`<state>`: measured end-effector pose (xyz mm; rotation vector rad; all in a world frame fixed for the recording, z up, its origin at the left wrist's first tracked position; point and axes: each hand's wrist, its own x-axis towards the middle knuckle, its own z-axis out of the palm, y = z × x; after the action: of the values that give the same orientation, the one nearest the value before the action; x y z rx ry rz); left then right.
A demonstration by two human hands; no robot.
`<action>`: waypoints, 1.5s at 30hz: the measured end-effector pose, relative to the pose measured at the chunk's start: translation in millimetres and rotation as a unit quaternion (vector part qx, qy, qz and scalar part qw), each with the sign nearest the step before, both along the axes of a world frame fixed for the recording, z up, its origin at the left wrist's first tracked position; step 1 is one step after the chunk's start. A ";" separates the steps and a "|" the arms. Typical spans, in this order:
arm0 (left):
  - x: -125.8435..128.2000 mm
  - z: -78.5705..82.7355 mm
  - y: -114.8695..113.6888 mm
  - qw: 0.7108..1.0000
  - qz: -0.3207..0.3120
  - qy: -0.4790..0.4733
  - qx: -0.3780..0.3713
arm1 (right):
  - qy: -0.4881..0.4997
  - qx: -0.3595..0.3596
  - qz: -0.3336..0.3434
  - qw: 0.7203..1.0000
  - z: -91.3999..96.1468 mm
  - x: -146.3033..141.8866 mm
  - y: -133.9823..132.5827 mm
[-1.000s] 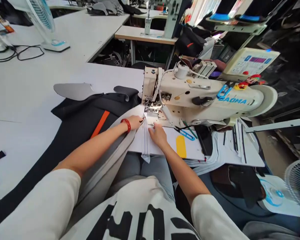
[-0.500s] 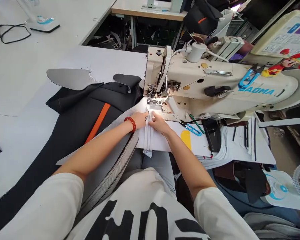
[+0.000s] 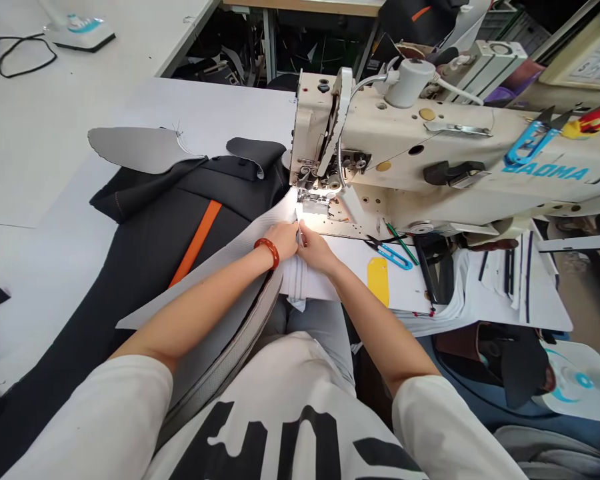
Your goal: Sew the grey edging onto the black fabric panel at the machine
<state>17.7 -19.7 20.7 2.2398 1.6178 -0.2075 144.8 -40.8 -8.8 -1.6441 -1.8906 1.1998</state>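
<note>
Nearest on the white table [image 3: 70, 200], my left hand [image 3: 284, 239] and right hand [image 3: 314, 248] pinch the grey fabric strip [image 3: 296, 283] closed between fingertips (edges level, I judge), just before the sewing machine [image 3: 430, 160] presser foot [image 3: 310, 203].

white worktables [image 3: 55, 133] | wooden table [image 3: 300, 5] behind | dark cluttered gap [image 3: 240, 53] between
</note>
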 end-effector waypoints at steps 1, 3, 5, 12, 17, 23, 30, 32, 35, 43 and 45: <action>-0.2 -1.0 -0.9 1.000 0.011 -0.014 0.008 | -0.069 0.009 0.017 0.997 3.1 -3.5 -0.8; -0.2 -2.5 -1.8 0.998 0.036 -0.042 0.022 | -0.190 0.012 0.048 0.980 9.6 -9.9 -1.8; 0.7 -3.2 -1.3 0.995 0.065 -0.065 0.029 | -0.259 0.008 0.067 0.964 14.7 -14.9 -1.3; 3.2 -4.2 15.3 0.990 0.106 -0.086 0.029 | -0.318 0.026 0.090 0.943 19.5 -18.0 14.2; 3.2 -11.0 36.2 0.990 0.100 -0.093 0.043 | -0.326 0.034 0.085 0.941 19.4 -16.3 32.6; 5.3 -16.0 53.3 0.987 0.108 -0.104 0.057 | -0.340 0.045 0.075 0.936 17.4 -14.2 47.1; 6.3 -14.0 57.0 0.986 0.124 -0.093 0.065 | -0.350 0.133 0.077 0.924 4.4 -21.1 -50.3; 5.8 -14.1 57.7 0.987 0.120 -0.081 0.064 | -0.344 0.140 0.136 0.918 5.1 -16.9 -94.7; 6.1 -12.3 57.1 0.990 0.106 -0.064 0.065 | -0.327 0.114 0.249 0.904 15.0 -2.5 -149.7; -8.6 31.8 -9.8 0.996 0.006 0.037 -0.083 | -0.072 0.011 0.179 0.981 26.7 -1.9 -176.5; -24.4 52.7 -28.9 0.987 0.004 0.078 -0.142 | 0.133 -0.014 0.032 0.991 19.1 -19.0 -157.1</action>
<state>-6.6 -48.7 73.5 2.0400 1.5611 -0.5863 125.8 -197.8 10.3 -1.3683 -1.7775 1.3987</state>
